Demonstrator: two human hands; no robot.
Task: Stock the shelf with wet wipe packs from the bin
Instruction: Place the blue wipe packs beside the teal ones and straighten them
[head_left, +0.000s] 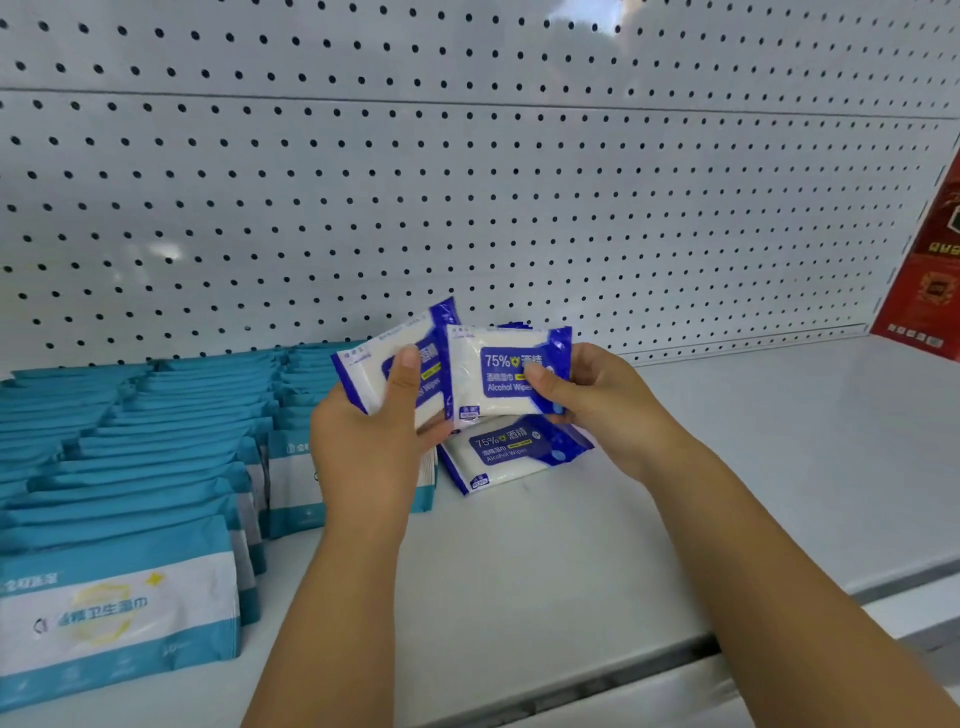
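Here two blue-and-white wipe packs are held up side by side, just above the shelf. The left pack (371, 375) sits in the left hand (363, 447), with the thumb flat across its front and the fingers (437, 431) curled behind it. It is tilted, its long axis rising to the right. The right pack (498, 374) is pinched at its right end by the right hand (597, 400), thumb on the front and the other fingers behind. Its label faces the camera, nearly level, long axis left to right, and its left edge overlaps the left pack. Directly beneath, a third pack (511, 456) lies flat on the white shelf (727, 467), label up and slanting up to the right. Teal packs (156, 447) stand in tight rows at the left, the nearest row behind the left hand. A white pegboard (467, 208) backs the shelf, and a red box (930, 270) stands at the far right.
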